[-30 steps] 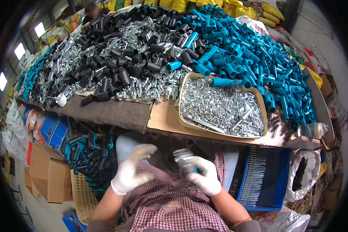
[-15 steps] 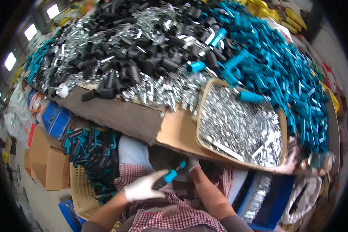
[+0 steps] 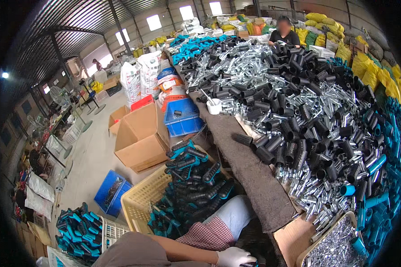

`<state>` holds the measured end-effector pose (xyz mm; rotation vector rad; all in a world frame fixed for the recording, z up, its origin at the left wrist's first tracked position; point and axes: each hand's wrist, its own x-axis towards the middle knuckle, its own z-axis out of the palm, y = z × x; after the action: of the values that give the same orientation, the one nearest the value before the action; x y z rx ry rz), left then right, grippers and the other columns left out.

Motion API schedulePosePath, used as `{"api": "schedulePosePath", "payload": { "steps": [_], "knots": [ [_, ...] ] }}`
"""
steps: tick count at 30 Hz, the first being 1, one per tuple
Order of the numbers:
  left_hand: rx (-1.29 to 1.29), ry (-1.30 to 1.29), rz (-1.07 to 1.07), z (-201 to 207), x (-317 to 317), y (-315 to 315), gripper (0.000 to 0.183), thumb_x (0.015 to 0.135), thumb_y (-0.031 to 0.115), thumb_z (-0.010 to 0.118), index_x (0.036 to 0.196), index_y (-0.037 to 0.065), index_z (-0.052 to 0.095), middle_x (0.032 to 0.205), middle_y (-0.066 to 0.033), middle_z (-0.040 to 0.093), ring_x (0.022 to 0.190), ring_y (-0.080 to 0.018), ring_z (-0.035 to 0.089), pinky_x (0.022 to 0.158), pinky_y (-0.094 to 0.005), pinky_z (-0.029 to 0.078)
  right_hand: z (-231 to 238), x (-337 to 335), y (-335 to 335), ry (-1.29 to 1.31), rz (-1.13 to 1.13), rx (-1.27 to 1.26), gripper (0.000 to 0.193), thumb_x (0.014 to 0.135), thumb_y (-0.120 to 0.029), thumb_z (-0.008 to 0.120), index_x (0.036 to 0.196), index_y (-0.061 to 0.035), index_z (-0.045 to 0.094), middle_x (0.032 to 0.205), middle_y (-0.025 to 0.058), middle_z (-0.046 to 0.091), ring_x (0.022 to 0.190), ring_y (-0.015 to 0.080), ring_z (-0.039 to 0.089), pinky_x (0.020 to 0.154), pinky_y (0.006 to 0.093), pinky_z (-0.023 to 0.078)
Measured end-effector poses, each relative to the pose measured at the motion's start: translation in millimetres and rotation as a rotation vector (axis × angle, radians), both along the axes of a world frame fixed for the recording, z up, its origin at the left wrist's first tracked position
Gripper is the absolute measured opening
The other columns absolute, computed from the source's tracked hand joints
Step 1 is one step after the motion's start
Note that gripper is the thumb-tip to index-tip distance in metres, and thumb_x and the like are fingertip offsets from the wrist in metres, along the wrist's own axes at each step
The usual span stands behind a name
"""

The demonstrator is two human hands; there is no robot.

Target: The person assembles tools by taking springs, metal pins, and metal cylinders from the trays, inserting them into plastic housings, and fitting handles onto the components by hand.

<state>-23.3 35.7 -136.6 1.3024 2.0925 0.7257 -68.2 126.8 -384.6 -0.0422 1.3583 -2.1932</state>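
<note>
My left hand (image 3: 234, 256), in a white glove, is low at the lower edge with its fingers closed around a black-and-teal handle (image 3: 248, 264), mostly cut off by the frame. My right hand is out of view. Left of my knee, a cream plastic basket (image 3: 136, 202) bears a heap of similar black-and-teal handles (image 3: 196, 180). On the bench to the right are piled black ribbed sleeves (image 3: 294, 153) and shiny metal pieces (image 3: 249, 58). Teal tubes (image 3: 378, 204) lie along the right side.
A grey-brown mat (image 3: 249, 178) covers the bench edge, with a white cup (image 3: 214, 107) on the bench. A tray of small metal parts (image 3: 332, 244) is near right. Cardboard boxes (image 3: 140, 138) and blue bins (image 3: 180, 115) stand left. A person (image 3: 284, 35) is beyond the pile.
The view has swung left and up, bringing in the hall and the floor. My right hand has left the view. My left hand still holds the handle, now at the lower edge.
</note>
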Motion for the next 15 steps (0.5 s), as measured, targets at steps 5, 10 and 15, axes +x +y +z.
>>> {"api": "schedulePosePath", "payload": {
  "steps": [5,10,15],
  "knots": [
    [-0.018,-0.038,-0.001,-2,-2,9,0.039,0.082,0.032,0.066,0.118,0.018,0.063,0.096,-0.0138,0.068,0.085,-0.0351,0.065,0.072,-0.0452,0.052,-15,15,25,0.035,0.051,0.403,0.049,0.089,-0.033,0.063,0.128,-0.0037,0.057,0.126,0.0139,0.062,0.114,0.0226,0.058,0.097,0.0365,0.045],
    [-0.013,0.031,0.048,-13,10,27,0.038,0.082,0.034,0.066,0.114,0.013,0.062,0.098,-0.0153,0.068,0.087,-0.0353,0.066,0.074,-0.0459,0.052,-8,31,41,0.067,0.077,0.814,0.047,0.091,-0.035,0.061,0.127,-0.0055,0.058,0.123,0.0134,0.063,0.111,0.0229,0.06,0.094,0.0373,0.046],
    [-0.188,-0.038,0.06,-47,24,39,0.045,0.081,0.034,0.066,0.12,0.012,0.059,0.102,-0.0202,0.068,0.095,-0.0376,0.066,0.081,-0.0454,0.053,-2,62,65,0.053,0.075,1.234,0.045,0.092,-0.037,0.06,0.126,-0.0073,0.06,0.121,0.0129,0.064,0.109,0.0232,0.062,0.092,0.0381,0.047]
  ]
}}
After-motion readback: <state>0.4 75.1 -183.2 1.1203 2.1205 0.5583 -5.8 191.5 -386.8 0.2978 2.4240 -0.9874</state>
